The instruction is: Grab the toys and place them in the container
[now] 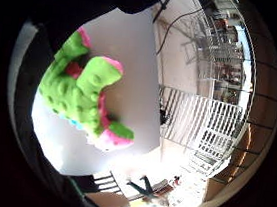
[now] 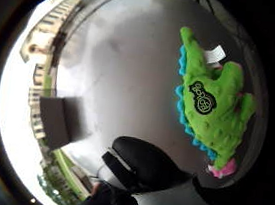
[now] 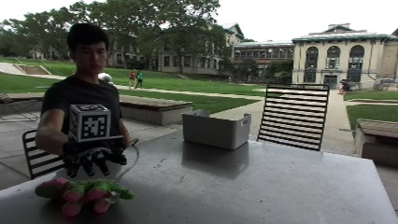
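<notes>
A green plush dinosaur toy (image 3: 84,192) with pink feet and blue spines lies on the grey table (image 3: 249,186) near its left front corner. My gloved right hand (image 3: 92,157) hovers just above the toy, fingers hanging down spread and relaxed, holding nothing. Both palm views show the toy close under the palm: the toy (image 1: 86,95) on the table top, and the toy (image 2: 210,104) with a black logo and white tag beside a gloved finger (image 2: 144,166). A grey open container (image 3: 216,128) stands at the table's far edge; the container (image 2: 62,121) also shows in the thumb side view.
A black slatted chair (image 3: 294,115) stands behind the table at the right of the container. Another chair (image 3: 39,156) is beside the person at the left. A cable (image 3: 131,158) trails on the table near my hand.
</notes>
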A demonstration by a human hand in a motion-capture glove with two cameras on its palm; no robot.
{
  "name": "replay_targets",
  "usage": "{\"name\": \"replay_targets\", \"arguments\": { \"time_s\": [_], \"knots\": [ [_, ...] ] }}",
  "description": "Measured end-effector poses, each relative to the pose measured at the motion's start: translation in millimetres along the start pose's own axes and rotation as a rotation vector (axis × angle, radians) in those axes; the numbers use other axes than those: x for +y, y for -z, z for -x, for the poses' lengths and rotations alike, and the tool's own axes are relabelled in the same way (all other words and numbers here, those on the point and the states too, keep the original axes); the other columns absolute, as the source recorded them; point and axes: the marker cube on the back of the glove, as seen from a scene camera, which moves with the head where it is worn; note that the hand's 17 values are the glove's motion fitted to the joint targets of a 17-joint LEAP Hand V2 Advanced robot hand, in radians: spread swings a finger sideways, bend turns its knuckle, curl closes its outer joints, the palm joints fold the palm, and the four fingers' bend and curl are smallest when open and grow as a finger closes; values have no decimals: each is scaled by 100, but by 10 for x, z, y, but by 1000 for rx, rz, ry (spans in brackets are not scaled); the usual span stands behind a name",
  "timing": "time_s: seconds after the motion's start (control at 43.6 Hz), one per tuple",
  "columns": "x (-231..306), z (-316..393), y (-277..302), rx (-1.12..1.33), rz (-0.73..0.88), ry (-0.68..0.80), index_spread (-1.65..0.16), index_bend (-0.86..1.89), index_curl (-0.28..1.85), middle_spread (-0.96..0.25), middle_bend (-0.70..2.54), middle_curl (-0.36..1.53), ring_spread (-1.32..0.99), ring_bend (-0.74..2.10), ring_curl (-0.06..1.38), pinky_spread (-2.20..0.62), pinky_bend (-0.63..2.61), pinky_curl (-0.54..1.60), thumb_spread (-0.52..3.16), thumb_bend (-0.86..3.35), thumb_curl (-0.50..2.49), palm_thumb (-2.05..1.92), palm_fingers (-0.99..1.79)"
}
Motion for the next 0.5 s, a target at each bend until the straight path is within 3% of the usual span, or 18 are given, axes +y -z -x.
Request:
{"name": "replay_targets", "arguments": {
  "time_s": [0.321,0.39,0.505],
  "knots": [
    [13,-275,-699,-34,108,-97,-32,13,16,-5,19,41,1,19,26,5,95,31,103,-1,27,2,-8],
    [39,-275,-789,-42,118,-100,-34,36,23,-7,19,41,0,13,25,3,97,31,110,10,30,20,16],
    [35,-246,-831,-26,120,-103,-33,51,29,-10,17,40,-2,13,22,-5,102,32,116,15,32,31,24]
  ]
}}
